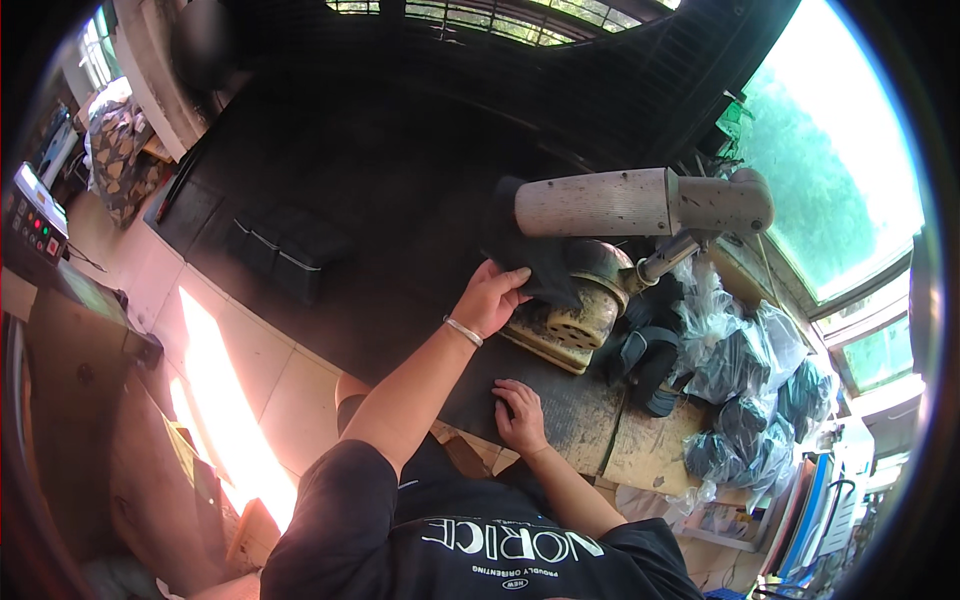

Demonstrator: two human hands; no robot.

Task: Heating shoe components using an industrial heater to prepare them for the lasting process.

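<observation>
My left hand (490, 298) is closed, thumb against fingers, on the edge of a flat black piece of material (545, 270). That piece stands in front of a worn, yellowish machine with a rounded housing (585, 320) and dark holes in its front. A grey ribbed cylinder on a jointed arm (600, 203) reaches over the piece from the right. Lower down, my right hand (520, 415) rests at the near edge of the dark worktable (400, 330), its fingers apart and slightly bent, holding nothing.
A bound black bundle (290, 245) lies on the table's left part. To the right are black curved straps (650, 365) and several plastic bags (740, 350). Brown cardboard (650, 440) lies beneath them. A control box with lit buttons (38, 225) stands far left.
</observation>
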